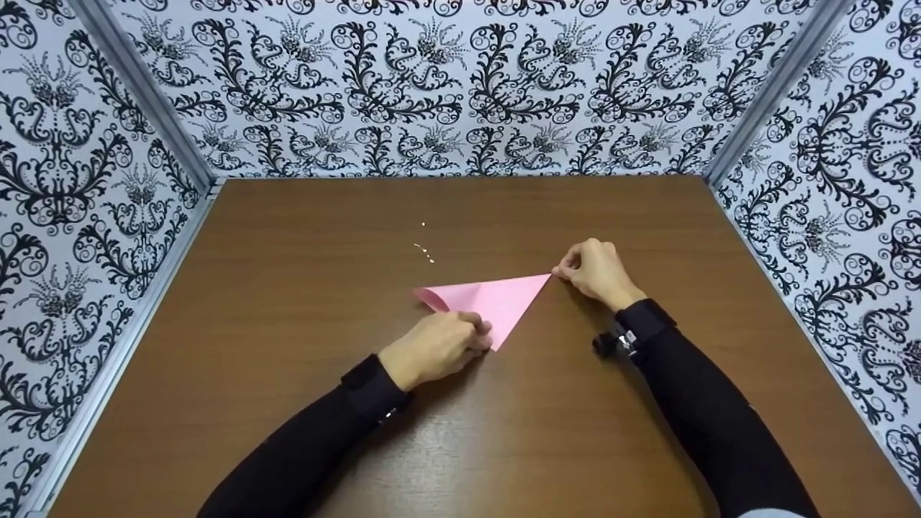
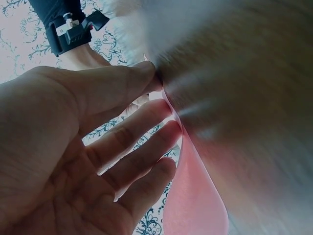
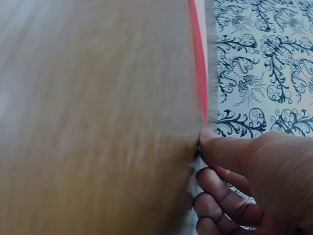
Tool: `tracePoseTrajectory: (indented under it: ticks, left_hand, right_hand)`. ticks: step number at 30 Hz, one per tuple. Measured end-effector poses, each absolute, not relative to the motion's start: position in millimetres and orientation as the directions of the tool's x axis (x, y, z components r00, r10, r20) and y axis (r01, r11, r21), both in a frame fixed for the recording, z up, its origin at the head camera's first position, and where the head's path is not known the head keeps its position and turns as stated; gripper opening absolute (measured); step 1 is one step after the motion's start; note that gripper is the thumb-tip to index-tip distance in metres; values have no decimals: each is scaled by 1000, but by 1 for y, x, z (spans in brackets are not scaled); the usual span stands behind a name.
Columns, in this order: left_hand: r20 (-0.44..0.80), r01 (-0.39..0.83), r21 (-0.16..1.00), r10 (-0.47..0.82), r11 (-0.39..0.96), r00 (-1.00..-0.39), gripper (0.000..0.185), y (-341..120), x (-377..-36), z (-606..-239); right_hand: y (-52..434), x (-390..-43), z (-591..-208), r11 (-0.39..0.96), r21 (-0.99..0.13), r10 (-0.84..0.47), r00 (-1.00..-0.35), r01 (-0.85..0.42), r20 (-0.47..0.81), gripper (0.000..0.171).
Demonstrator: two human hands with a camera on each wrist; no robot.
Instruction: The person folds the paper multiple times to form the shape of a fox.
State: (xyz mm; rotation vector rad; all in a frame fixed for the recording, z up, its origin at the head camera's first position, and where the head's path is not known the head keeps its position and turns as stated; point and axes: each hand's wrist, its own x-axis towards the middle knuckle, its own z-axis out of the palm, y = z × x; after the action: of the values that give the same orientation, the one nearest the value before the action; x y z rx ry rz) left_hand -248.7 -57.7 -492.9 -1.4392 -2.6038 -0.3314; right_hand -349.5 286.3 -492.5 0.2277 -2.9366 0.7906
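Note:
A pink paper point(image 1: 496, 298), folded into a triangle, lies flat near the middle of the brown table point(image 1: 288, 288). My left hand point(image 1: 468, 334) is at the triangle's near point and pinches the paper's edge point(image 2: 195, 205) between thumb and fingertips point(image 2: 168, 105). My right hand point(image 1: 565, 272) holds the triangle's right corner, thumb down on it and the other fingers curled. In the right wrist view the paper point(image 3: 199, 73) shows as a thin pink strip ending at my thumb point(image 3: 208, 139). The triangle's left tip lifts slightly off the table.
Black-and-white patterned walls point(image 1: 460, 86) close the table in at the back and on both sides. A few tiny white specks point(image 1: 426, 250) lie behind the paper. A small black camera point(image 1: 611, 342) sits on my right wrist.

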Motion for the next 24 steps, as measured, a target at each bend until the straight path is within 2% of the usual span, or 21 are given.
tracePoseTrajectory:
  ticks: [10, 16, 24]
  left_hand:
    - [241, 841, 161, 806, 517, -541, 6, -58, -249, -493]
    - [209, 823, 204, 797, 530, -566, 6, -59, -249, -492]
    - [188, 830, 212, 812, 515, -552, 10, -59, -251, -489]
  right_hand:
    - [269, -328, -471, 820, -511, -139, -956, -257, 257, 12]
    - [238, -302, -466, 788, -499, -240, -926, -362, 293, 9]
    - [205, -279, -478, 737, -482, -406, -880, -474, 244, 7]
